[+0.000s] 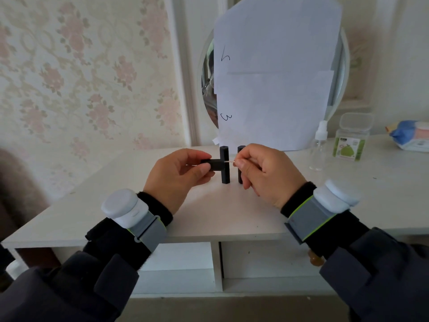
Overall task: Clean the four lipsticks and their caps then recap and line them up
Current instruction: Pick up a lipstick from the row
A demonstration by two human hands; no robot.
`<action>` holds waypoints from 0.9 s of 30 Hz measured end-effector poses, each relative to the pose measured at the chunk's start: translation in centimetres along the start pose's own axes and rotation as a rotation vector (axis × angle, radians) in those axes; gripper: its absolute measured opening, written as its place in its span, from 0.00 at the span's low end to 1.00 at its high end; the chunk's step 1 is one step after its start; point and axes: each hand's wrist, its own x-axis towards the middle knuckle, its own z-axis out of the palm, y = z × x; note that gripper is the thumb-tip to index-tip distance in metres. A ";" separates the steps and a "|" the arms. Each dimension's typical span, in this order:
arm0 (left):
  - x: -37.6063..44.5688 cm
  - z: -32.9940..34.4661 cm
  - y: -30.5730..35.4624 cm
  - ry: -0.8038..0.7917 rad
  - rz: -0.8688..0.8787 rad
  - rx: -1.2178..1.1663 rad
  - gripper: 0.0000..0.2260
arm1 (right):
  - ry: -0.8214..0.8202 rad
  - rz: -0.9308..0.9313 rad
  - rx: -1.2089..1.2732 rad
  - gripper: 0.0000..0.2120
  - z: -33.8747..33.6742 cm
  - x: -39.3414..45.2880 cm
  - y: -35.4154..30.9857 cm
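My left hand point(178, 176) grips a short black lipstick cap point(214, 164) held sideways, its mouth facing right. My right hand point(264, 173) pinches a thin cotton swab point(229, 161) whose tip goes into the cap's mouth. Behind the hands, two black capped lipsticks stand upright on the white dresser top point(209, 217): one lipstick point(225, 174) in plain sight and a second lipstick point(240, 151) mostly hidden by my right hand. Other lipsticks are not in sight.
A round mirror point(209, 73) covered by white paper sheets point(274, 77) stands at the back. To the right are a clear spray bottle point(320, 147), a cotton swab box point(350, 140) with a green label, and a blue wipes pack point(411, 135). Drawers sit below the front edge.
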 end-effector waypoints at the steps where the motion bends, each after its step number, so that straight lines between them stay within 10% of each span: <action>1: 0.0 0.0 0.0 0.003 -0.007 -0.007 0.07 | 0.010 -0.003 -0.001 0.07 -0.1 0.0 -0.1; 18: 0.5 -2.1 -0.4 0.567 0.284 -0.007 0.10 | 0.024 -0.014 0.104 0.07 -0.3 -0.4 -0.6; 27: 2.1 -3.3 -2.0 0.656 0.040 0.285 0.08 | -0.042 0.058 0.123 0.12 0.0 -0.4 -0.7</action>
